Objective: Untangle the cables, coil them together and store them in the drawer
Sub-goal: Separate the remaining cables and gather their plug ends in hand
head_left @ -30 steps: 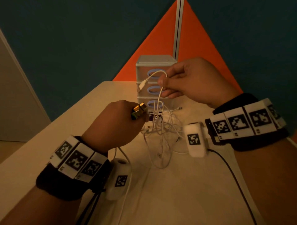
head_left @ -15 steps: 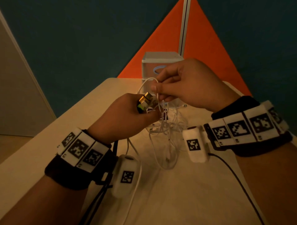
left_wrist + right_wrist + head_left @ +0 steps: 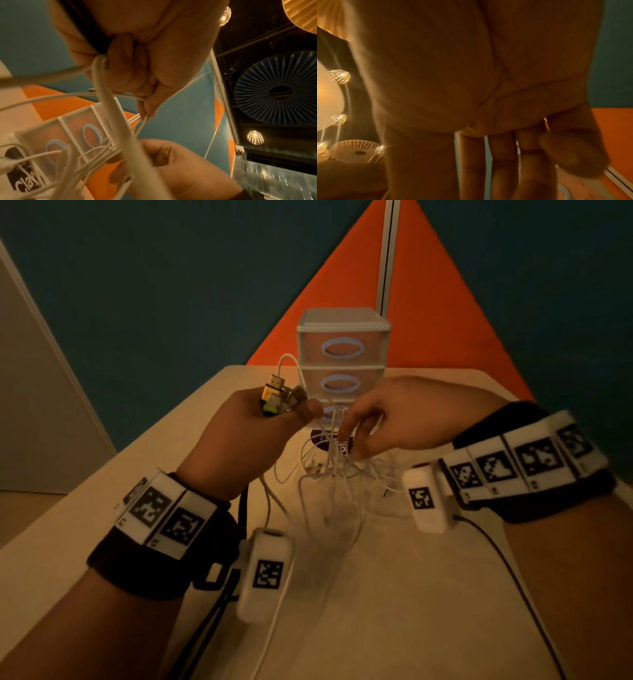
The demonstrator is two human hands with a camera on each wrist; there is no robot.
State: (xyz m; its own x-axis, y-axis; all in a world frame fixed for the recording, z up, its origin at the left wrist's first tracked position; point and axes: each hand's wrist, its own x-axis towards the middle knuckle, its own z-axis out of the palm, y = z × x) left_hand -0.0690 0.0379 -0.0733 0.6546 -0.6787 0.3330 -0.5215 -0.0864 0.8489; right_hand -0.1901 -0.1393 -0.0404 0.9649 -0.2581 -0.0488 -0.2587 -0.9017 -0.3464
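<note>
A tangle of thin white cables [image 3: 329,481] lies on the table in front of a small three-drawer unit [image 3: 342,326], whose drawers are closed. My left hand [image 3: 291,414] is raised above the table and grips a bundle of plug ends [image 3: 275,397], gold and green, with white cable looping above it. In the left wrist view its fist [image 3: 137,75] closes round white cables [image 3: 109,108]. My right hand [image 3: 352,445] points down into the tangle and pinches several white strands between thumb and fingers. The right wrist view shows only the palm and fingers [image 3: 505,155].
A round purple label [image 3: 318,437] lies on the table [image 3: 411,611] at the foot of the drawer unit. Black leads from the wrist cameras [image 3: 507,570] trail toward me. The table's left edge runs diagonally; a teal and orange partition [image 3: 445,302] stands behind.
My right hand let go of the cable end near my left hand and dropped down into the tangle. My left hand lifted the plug bundle a little higher.
</note>
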